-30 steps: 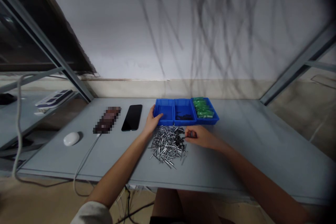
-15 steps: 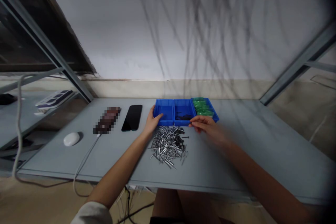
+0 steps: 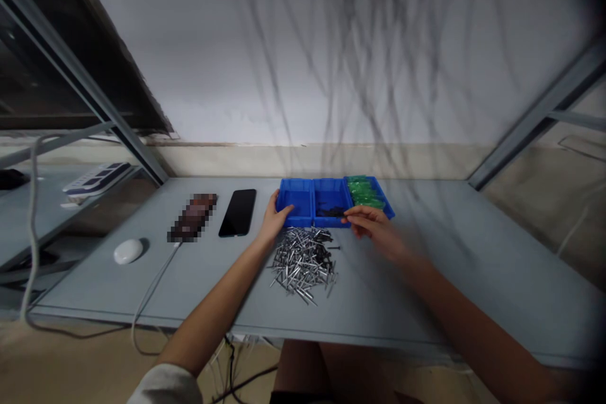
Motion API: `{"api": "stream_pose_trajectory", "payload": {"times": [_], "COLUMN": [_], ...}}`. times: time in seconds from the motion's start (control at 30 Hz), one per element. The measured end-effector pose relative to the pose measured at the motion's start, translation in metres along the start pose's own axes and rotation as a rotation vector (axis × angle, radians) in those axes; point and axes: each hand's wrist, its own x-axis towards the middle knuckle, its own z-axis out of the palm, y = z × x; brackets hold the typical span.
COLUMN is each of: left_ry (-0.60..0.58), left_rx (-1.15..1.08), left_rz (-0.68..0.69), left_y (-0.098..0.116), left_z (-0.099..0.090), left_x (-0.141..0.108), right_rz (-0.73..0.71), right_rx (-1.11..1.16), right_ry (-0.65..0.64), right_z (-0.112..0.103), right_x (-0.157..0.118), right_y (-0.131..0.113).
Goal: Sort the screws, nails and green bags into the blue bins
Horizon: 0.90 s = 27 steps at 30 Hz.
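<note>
My left hand (image 3: 273,219) grips the left blue bin (image 3: 297,222), thumb over its inner side and fingers along the outer left wall. Dark screws lie at the bottom of the middle blue bin (image 3: 329,188). At that bin's front right corner, my right hand (image 3: 372,225) has thumb and fingertips pinched together; what is between them is too small to make out. Green packets (image 3: 363,192) fill the right blue bin (image 3: 387,207). Just in front of the bins lies a pile of silver rivets or nails (image 3: 300,265), with dark screws (image 3: 324,255) among it on the right.
A black phone (image 3: 238,213) lies left of the bins, beside a blurred-out item (image 3: 193,218) with a white cable (image 3: 154,284). Farther left is a white mouse-shaped object (image 3: 128,251). Metal frame posts (image 3: 137,154) flank the grey table (image 3: 402,309), and a wall stands behind.
My right hand has shifted very slightly up, its fingertips now at the middle bin's front edge. My left hand and the bins keep their places.
</note>
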Motion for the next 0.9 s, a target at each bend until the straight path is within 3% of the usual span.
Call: {"api": "stream_pose_trajectory", "payload": {"times": [0.37,0.63,0.9], "left_ry": [0.0,0.003,0.001], "left_rx": [0.022,-0.001,0.012], "left_rz": [0.0,-0.004,-0.004], "left_y": [0.005,0.004,0.005], "left_z": [0.001,0.001,0.001], "left_x": [-0.003,-0.002,-0.003], "right_rz": [-0.221,-0.148,-0.027], "right_rx": [-0.539,-0.324,-0.145], "right_ry": [0.099,0.152,0.052], "right_z": [0.005,0.002,0.003], "right_x": [0.002,0.004,0.003], "right_y": [0.013,0.012,0.009]}}
